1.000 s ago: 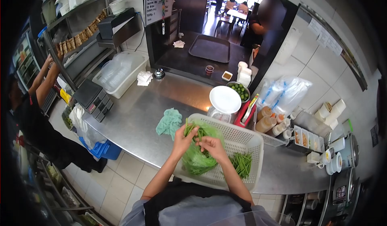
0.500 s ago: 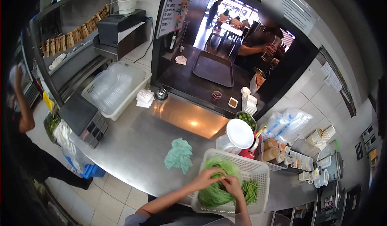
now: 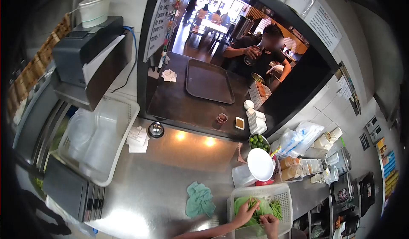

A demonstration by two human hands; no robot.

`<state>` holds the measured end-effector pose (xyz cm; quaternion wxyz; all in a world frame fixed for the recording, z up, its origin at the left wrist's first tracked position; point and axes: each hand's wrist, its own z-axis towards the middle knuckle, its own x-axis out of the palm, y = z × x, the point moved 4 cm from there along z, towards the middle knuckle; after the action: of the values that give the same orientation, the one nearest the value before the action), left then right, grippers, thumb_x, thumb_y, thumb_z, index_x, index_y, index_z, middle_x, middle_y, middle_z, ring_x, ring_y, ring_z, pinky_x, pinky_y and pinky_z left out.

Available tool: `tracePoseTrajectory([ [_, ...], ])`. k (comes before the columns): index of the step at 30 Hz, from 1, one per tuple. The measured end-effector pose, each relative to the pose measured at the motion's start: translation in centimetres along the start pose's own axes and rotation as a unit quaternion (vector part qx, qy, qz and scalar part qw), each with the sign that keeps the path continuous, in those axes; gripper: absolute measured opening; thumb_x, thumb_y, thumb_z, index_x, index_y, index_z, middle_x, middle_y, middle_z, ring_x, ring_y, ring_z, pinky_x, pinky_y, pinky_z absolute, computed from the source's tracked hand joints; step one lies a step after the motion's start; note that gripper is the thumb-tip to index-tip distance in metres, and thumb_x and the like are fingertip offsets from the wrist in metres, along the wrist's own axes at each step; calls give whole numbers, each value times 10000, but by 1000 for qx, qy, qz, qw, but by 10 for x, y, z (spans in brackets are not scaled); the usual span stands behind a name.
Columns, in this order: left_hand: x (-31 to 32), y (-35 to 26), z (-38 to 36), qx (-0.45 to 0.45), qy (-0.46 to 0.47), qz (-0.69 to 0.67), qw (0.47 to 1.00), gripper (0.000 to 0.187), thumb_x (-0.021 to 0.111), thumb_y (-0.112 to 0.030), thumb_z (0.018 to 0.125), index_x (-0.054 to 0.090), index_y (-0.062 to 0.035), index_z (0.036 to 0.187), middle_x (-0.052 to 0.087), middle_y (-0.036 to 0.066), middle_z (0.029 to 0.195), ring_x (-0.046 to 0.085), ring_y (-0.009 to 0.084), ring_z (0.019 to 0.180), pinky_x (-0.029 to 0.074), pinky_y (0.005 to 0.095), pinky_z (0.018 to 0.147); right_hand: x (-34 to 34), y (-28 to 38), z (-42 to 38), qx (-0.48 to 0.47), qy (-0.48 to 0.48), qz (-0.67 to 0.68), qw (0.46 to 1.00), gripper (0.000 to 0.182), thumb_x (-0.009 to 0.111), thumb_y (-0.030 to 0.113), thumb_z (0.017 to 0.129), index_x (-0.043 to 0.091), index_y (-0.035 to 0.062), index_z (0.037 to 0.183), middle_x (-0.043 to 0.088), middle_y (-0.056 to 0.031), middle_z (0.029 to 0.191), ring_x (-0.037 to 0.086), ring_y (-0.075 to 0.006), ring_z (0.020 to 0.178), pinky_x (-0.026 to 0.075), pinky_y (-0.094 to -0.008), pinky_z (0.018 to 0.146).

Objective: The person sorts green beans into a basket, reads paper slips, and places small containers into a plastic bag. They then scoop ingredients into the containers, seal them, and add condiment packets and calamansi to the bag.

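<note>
A white perforated basket [image 3: 286, 196] sits at the counter's front edge, holding a thin green plastic bag [image 3: 265, 206] and a pile of cut green beans [image 3: 276, 210]. My left hand [image 3: 244, 214] is over the bag, its fingers closed around a few green bean pieces. Lower and to the right, my right hand [image 3: 270, 224] has its fingertips pinched at the bag's edge. Part of the bag is hidden behind my hands. A crumpled green cloth [image 3: 200, 199] lies on the steel counter left of the basket.
Behind the basket stand a white round lid [image 3: 261, 164], a bowl of limes [image 3: 258, 142] and sauce bottles [image 3: 291, 170]. A bell [image 3: 156, 130] and paper slips [image 3: 137, 139] are near the pass window. Beyond it, a person [image 3: 260, 53] holds a glass near a dark tray [image 3: 209, 81].
My hands have moved apart, and the bag looks flatter and more open. Bean pieces now show at my left fingers. The view has shifted, and the person beyond the window has changed posture.
</note>
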<state>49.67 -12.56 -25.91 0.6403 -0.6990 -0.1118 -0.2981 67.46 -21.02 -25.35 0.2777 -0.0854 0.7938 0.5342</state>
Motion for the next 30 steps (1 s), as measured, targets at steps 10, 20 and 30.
tracePoseTrajectory([
  [10, -7, 8, -6, -17, 113, 0, 993, 227, 567, -179, 914, 615, -53, 1096, 633, 26, 906, 550, 85, 818, 444, 241, 751, 18, 21, -6, 28, 44, 0, 999, 222, 556, -24, 852, 587, -41, 1072, 628, -110, 968, 621, -191, 863, 540, -272, 723],
  [20, -7, 17, -8, -29, 114, -36, 992, 208, 532, -132, 928, 589, -14, 1090, 625, 17, 992, 544, 63, 825, 445, 211, 745, 18, 23, -7, 29, 31, 72, 997, 178, 587, 22, 862, 600, -25, 1032, 615, -75, 912, 610, -160, 812, 529, -262, 676],
  [30, -9, -3, -7, -34, 56, -53, 996, 207, 536, -189, 935, 613, -37, 1052, 573, -13, 814, 488, 49, 710, 398, 194, 633, 23, 52, -14, -23, -30, -55, 998, 75, 694, 21, 766, 644, -20, 803, 608, -30, 726, 544, -71, 673, 430, -222, 599],
])
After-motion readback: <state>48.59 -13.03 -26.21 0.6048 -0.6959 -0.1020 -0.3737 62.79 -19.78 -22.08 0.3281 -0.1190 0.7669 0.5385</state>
